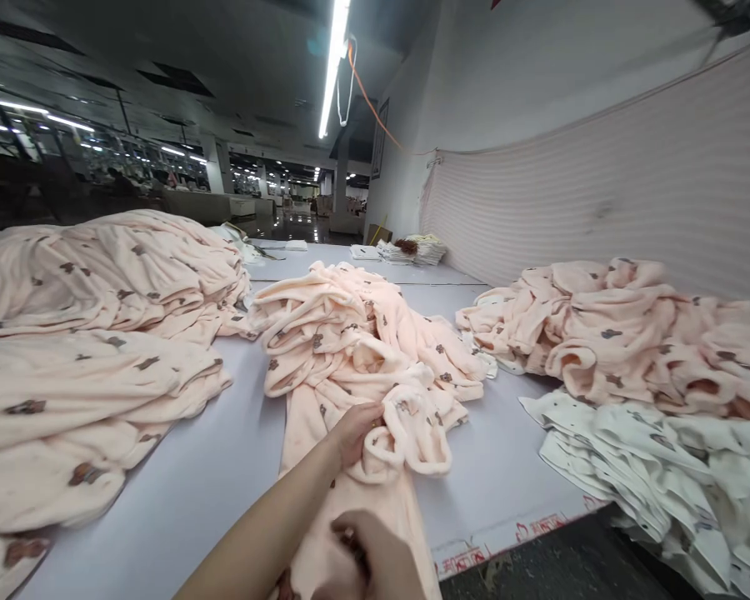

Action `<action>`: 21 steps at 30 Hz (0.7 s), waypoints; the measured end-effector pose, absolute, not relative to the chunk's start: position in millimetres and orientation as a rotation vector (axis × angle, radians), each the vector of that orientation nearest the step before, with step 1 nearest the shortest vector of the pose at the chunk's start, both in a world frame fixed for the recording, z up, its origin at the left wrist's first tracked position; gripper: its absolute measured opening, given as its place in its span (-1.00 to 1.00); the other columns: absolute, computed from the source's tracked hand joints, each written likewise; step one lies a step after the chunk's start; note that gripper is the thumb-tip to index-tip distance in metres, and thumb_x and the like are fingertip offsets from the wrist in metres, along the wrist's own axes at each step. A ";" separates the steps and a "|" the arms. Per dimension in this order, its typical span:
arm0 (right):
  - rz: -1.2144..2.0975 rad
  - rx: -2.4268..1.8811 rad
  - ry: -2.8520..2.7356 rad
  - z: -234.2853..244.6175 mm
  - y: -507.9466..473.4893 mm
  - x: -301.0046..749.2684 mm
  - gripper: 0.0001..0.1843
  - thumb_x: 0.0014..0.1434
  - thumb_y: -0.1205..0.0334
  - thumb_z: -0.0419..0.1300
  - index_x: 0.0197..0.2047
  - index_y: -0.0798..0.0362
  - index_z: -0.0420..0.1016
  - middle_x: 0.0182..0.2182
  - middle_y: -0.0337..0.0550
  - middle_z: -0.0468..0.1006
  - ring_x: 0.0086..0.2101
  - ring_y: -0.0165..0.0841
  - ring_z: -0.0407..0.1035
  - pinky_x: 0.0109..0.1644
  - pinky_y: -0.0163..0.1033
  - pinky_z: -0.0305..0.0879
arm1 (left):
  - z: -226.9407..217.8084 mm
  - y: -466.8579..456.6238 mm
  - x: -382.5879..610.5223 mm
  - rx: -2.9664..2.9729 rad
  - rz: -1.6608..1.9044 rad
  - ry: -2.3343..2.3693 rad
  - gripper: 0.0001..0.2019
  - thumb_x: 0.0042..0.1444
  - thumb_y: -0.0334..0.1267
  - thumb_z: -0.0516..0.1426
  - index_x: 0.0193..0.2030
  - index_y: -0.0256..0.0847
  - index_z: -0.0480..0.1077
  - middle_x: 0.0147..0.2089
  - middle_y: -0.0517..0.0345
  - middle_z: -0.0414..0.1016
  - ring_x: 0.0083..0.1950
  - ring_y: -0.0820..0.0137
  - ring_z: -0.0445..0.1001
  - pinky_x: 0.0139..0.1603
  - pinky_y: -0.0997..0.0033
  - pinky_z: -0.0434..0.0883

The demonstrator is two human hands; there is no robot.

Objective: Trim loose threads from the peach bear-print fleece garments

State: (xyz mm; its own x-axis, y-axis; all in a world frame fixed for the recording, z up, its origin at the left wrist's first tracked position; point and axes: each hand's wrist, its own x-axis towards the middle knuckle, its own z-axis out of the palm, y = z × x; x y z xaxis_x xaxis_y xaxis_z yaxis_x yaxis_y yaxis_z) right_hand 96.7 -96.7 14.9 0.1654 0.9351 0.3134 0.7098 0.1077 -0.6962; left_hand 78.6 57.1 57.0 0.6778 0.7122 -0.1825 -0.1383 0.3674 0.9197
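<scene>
A pile of pale pink fleece garments [343, 325] with small brown printed figures lies in the middle of the table. At the pile's near side my left hand [355, 432] is closed on a pink fleece garment [381, 458], beside its rolled, tube-like openings. A long flat part of pink fleece hangs down toward me below that hand. Over this lower part is my right hand [375, 554], curled and smeared by motion. Whether its fingers hold the cloth cannot be made out.
More pink fleece is heaped on the left [112, 283] and on the right [612, 325]. White printed cloth pieces [650, 475] hang over the table's right edge. Stacks of white cloth [412, 250] stand at the far end. A striped sheet [600, 183] covers the right wall.
</scene>
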 end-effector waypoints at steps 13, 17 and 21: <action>0.513 -1.555 -1.438 40.5 -87.9 143.1 -0.82 0.23 0.18 0.06 -0.30 0.04 0.45 -0.38 -0.17 0.50 -0.33 -0.30 0.40 -0.25 -0.30 0.31 | 33.8 -32.1 -57.8 1.975 1.301 1.086 -0.61 -0.05 0.01 0.23 -0.18 -0.14 0.24 -0.21 0.10 0.27 -0.18 0.20 0.30 -0.15 0.19 0.33; 0.415 -1.655 -1.496 45.6 -91.6 136.2 -0.89 0.21 0.24 0.06 -0.20 0.00 0.38 -0.35 -0.20 0.49 -0.33 -0.31 0.39 -0.26 -0.29 0.29 | 8.5 -47.7 -46.8 2.266 1.275 1.086 -0.73 0.10 -0.32 0.10 -0.06 -0.16 0.17 -0.11 -0.01 0.30 -0.09 0.20 0.36 -0.14 0.19 0.42; 0.290 -1.654 -1.563 46.9 -100.3 132.3 -0.81 0.19 0.20 0.07 -0.12 -0.07 0.39 -0.31 -0.21 0.47 -0.31 -0.28 0.42 -0.28 -0.27 0.32 | 11.4 -33.8 -40.7 2.320 1.365 0.891 -0.73 0.10 -0.53 -0.04 -0.08 -0.17 0.15 -0.10 -0.01 0.28 -0.05 0.25 0.36 -0.08 0.22 0.44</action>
